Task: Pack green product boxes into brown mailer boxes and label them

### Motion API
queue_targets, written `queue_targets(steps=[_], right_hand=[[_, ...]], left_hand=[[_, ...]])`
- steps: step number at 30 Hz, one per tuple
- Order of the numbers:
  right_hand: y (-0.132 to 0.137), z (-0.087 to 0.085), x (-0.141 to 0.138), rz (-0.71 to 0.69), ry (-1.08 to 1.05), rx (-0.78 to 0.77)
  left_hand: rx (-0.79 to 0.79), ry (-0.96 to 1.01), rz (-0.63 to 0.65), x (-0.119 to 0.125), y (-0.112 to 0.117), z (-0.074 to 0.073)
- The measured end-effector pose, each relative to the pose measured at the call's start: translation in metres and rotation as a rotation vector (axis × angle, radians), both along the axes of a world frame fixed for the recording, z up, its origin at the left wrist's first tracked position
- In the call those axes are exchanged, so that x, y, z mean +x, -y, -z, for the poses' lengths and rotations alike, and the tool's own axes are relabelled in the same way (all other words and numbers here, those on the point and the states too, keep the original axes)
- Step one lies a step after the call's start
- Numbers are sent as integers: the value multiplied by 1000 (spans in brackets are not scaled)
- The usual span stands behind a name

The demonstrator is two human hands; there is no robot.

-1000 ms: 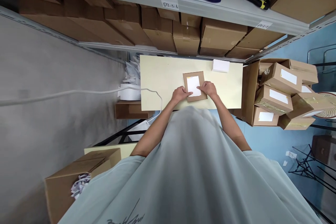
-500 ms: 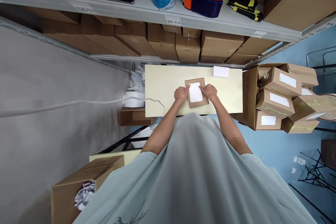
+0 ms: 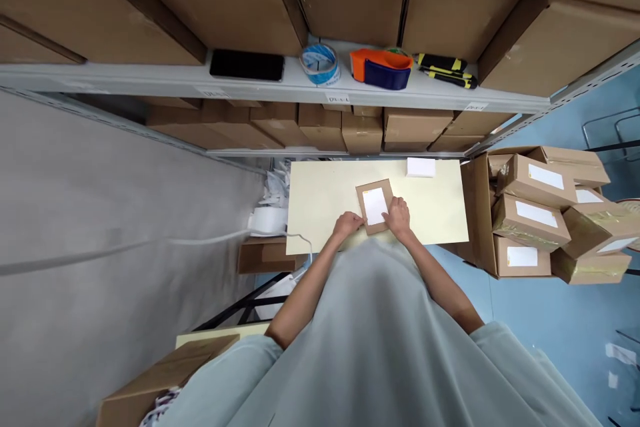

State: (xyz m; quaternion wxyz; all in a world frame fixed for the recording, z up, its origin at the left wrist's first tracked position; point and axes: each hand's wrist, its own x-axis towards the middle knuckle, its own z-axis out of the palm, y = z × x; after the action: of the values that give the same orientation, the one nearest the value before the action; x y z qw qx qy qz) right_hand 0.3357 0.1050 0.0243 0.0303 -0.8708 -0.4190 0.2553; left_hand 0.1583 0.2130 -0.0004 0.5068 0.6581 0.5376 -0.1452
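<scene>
A small flat brown cardboard box (image 3: 384, 226) lies slightly turned on the pale yellow tabletop (image 3: 320, 193). On its top face is a white label (image 3: 375, 203) with a small orange mark near the upper edge. My left hand (image 3: 349, 223) is closed, its fingertips pinched at the box's lower left edge by the label's corner. My right hand (image 3: 398, 215) grips the box's right side, its thumb reaching over the label's lower right part. The undersides of the fingers are hidden.
A stack of white labels (image 3: 421, 167) sits at the table's back. To the right, a large carton (image 3: 477, 213) holds several labelled boxes. The shelf (image 3: 280, 89) above carries a phone (image 3: 247, 65), blue tape (image 3: 320, 64), an orange-blue tape dispenser (image 3: 383, 69) and cutters (image 3: 447, 71). A white cable (image 3: 215, 240) hangs left.
Both hands have slid down along the box toward my body, from the label's upper part to its lower part. The view has tilted up, showing more of the upper shelf.
</scene>
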Motion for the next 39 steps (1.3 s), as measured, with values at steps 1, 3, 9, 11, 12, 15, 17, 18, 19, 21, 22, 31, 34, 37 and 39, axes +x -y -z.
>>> queue_targets(steps=[1, 3, 9, 11, 12, 15, 17, 18, 19, 21, 22, 31, 34, 37, 39], right_hand=[[-8, -1, 4, -33, -15, -6], [-28, -2, 10, -129, -40, -21], [-89, -18, 15, -316, -96, -35], [-100, -24, 19, -355, -116, -15], [-103, -27, 21, -373, -127, -5], [-102, -30, 27, -411, -156, 30], [-97, -31, 30, -426, -170, 65], [-94, -32, 31, -430, -173, 86], [-93, -35, 34, -431, -172, 108], [-96, -48, 43, -422, -152, 201], [-102, -58, 49, -413, -127, 285], [-233, -201, 132, -338, 302, 752], [-261, -211, 142, -318, 345, 549], [-269, -205, 142, -312, 373, 456], [-271, -202, 140, -298, 379, 448]], left_hand=[[-9, -7, 11, 1, 1, -1], [-18, -25, 27, 4, 3, -3], [26, -48, 31, 21, 4, -16], [51, -42, 24, 24, 5, -21], [57, -36, 23, 25, 6, -24], [70, 4, 25, 25, 7, -29], [84, 42, 14, 24, 3, -33], [96, 60, 2, 25, -2, -35], [114, 77, -15, 26, -9, -38], [170, 105, -64, 31, -30, -46], [211, 118, -94, 35, -44, -53], [1025, 694, -72, 148, -186, -177], [1141, 610, 164, 185, -212, -199], [1087, 442, 281, 202, -226, -198], [1073, 406, 306, 205, -230, -194]])
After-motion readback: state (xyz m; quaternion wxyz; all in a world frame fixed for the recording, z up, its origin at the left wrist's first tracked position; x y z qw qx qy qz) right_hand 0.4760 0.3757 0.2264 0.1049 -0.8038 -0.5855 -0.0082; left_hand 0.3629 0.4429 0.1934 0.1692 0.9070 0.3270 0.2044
